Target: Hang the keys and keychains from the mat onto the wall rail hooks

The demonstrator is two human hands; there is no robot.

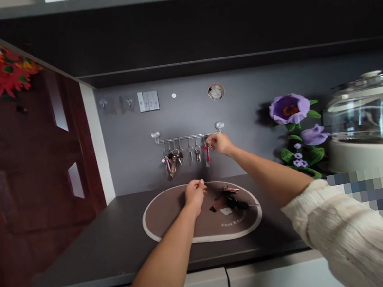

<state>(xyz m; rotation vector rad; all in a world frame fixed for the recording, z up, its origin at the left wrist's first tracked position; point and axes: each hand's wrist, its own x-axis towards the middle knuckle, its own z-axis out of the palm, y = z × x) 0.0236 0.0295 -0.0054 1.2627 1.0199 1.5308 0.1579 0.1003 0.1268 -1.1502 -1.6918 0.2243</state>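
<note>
A metal hook rail (pixel 186 137) on the grey wall carries several bunches of keys (pixel 174 159). My right hand (pixel 220 144) reaches up to the rail's right end, its fingers pinched on a key ring with a red tag (pixel 207 153) that hangs from a hook. My left hand (pixel 195 194) hovers over an oval brown mat (pixel 167 217) on the dark counter, fingers closed on something small that I cannot make out. More keys and key fobs (pixel 231 200) lie on the mat just right of that hand.
A purple flower ornament (pixel 294 127) stands at the right of the wall. A white appliance with a clear lid (pixel 373 121) sits at the far right. A dark red door (pixel 29 192) is at the left. A shelf (pixel 192 19) overhangs above.
</note>
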